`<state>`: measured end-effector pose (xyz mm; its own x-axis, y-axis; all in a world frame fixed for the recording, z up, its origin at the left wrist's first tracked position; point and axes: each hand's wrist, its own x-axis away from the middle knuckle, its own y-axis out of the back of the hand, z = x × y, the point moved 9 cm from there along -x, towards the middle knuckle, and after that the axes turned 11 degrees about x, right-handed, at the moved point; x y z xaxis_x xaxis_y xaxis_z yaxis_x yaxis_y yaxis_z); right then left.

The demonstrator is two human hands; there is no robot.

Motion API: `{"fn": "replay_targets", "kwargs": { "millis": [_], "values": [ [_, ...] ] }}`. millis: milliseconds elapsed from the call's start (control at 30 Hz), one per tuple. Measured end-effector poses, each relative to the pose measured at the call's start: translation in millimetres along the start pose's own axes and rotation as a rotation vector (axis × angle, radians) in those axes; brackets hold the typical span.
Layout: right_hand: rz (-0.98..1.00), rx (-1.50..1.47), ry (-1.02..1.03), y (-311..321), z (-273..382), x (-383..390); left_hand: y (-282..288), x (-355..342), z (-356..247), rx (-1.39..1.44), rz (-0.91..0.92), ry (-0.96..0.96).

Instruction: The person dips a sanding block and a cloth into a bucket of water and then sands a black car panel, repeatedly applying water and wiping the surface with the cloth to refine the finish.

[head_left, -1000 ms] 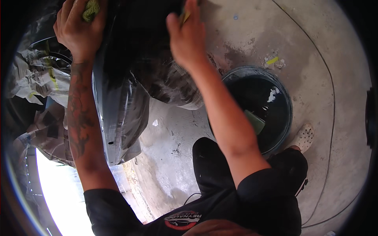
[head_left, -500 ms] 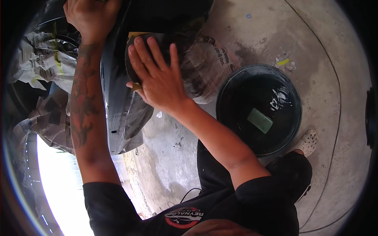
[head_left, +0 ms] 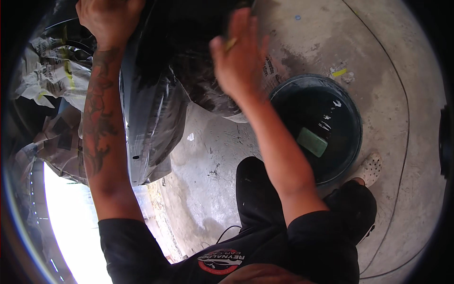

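At the top left, my left hand [head_left: 110, 21] is closed over a dark car body panel [head_left: 146, 94]. Its fingertips run past the frame edge, so whatever it grips is hidden. My right hand [head_left: 240, 59] is raised right of the panel, blurred by motion, fingers stretched. A yellowish scrap [head_left: 230, 45] shows by its thumb, apparently the edge of a sheet of sandpaper held against the palm; the rest is hidden. Below the hand, plastic and paper masking [head_left: 201, 90] hangs from the car part.
A round black tub [head_left: 360, 135] of dark water stands right of my forearm, with a green block [head_left: 312, 142] in it. Crumpled newspaper masking [head_left: 52, 71] hangs at the left. A cable [head_left: 405, 109] curves along the concrete floor [head_left: 213, 156]. A yellow strip [head_left: 339, 73] lies beyond the tub.
My right hand has lifted off the masked panel edge and moved right and away from me, with the dark sheet no longer where it lay. My left hand has barely shifted.
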<state>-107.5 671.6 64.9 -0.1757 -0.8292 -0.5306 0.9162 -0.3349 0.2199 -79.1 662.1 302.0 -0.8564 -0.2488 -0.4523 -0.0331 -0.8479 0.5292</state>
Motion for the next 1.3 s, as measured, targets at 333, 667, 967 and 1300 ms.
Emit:
{"fn": "replay_targets", "kwargs": {
  "millis": [333, 667, 967, 1300],
  "values": [
    [0.067, 0.096, 0.202, 6.7, 34.7, 17.7, 1.0, 1.6, -2.4, -0.02, -0.002, -0.036],
    [0.185, -0.017, 0.542, -9.4, 105.1, 74.8, -0.4, 1.0, -0.3, 0.01, -0.041, -0.045],
    [0.114, -0.109, 0.21, 12.7, 76.3, 32.9, 0.9, -0.4, -1.8, 0.011, -0.047, -0.052],
    [-0.076, -0.145, 0.057, 19.2, 54.5, -4.0, 3.6, 4.1, 3.5, 0.007, -0.035, -0.035]
  ]
}}
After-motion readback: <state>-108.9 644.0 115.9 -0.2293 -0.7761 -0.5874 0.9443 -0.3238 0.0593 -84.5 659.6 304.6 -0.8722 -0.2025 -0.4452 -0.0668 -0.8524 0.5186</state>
